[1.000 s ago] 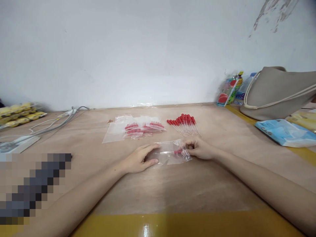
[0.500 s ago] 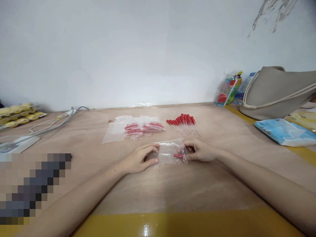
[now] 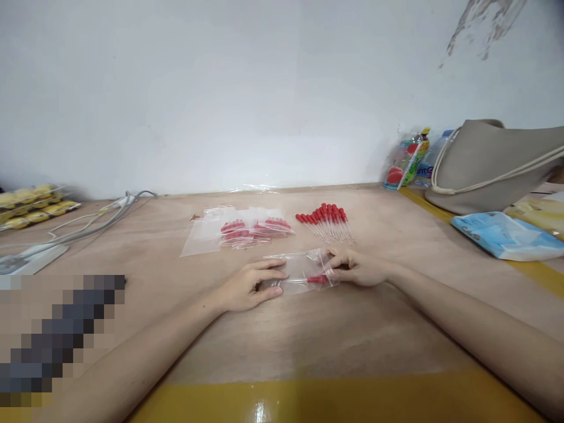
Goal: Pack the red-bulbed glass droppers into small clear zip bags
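Observation:
A clear plastic bag lies flat on the table between my hands. Inside it is a dropper with a red bulb, its thin clear tube pointing left. My left hand rests at the bag's left end, thumb and fingers spread apart and the fingertips lying on the plastic. At the bag's right end, my right hand pinches the crumpled edge, close to the red bulb. Behind the right hand several loose droppers lie fanned out, bulbs away from me. Filled bags with red bulbs are piled to their left.
A blue-and-white packet and a grey bag with cord are on the right, with bottles against the wall. Cables and yellow packs occupy the left. Yellow tape covers the near edge.
The red-bulbed dropper sits slightly further left inside the bag, and its bulb shows more fully. My left fingers have stretched out over the plastic; the right hand stays at the bag's right end.

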The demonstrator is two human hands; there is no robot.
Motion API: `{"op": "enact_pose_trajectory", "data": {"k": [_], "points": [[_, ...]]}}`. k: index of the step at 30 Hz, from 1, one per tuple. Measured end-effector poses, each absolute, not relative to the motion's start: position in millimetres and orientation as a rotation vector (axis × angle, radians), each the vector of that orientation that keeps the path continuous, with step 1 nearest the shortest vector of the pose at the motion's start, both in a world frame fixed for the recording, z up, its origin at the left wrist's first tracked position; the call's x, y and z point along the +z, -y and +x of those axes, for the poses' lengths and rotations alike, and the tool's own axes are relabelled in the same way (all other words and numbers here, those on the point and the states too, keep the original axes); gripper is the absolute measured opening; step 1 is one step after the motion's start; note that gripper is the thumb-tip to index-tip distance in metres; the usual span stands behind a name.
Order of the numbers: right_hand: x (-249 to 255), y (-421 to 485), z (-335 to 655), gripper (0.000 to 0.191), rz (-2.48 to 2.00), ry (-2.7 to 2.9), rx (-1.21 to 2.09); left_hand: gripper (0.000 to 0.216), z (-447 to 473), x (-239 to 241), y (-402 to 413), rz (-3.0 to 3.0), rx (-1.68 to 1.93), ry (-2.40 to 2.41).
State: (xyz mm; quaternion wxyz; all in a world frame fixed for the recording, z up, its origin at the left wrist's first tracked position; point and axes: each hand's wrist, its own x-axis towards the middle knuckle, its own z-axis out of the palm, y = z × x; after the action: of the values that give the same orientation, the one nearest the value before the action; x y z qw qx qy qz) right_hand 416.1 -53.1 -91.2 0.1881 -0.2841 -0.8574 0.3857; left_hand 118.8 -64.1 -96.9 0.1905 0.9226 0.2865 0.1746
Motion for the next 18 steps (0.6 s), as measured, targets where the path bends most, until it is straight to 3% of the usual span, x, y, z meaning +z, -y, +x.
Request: {"op": "enact_pose_trajectory", "data": {"k": [4, 10, 13, 18], "points": [[-90, 33, 425, 0.027, -1.087, 2.141, 1.11, 0.037, 118, -98, 62, 2.598, 0.437, -0.797], [-87, -7, 392, 0.009, -1.453, 1.965, 0.364, 0.036, 119, -95, 62, 2.625, 0.362, -0.8], [-82, -24, 365, 0.015, -1.687, 1.966, 0.178, 0.036, 118, -95, 62, 2.639, 0.364, -0.781], [-81, -39, 335, 0.033, -2.042, 1.884, 0.178, 0.037, 117, -96, 62, 2.649, 0.369, -0.771]]}}
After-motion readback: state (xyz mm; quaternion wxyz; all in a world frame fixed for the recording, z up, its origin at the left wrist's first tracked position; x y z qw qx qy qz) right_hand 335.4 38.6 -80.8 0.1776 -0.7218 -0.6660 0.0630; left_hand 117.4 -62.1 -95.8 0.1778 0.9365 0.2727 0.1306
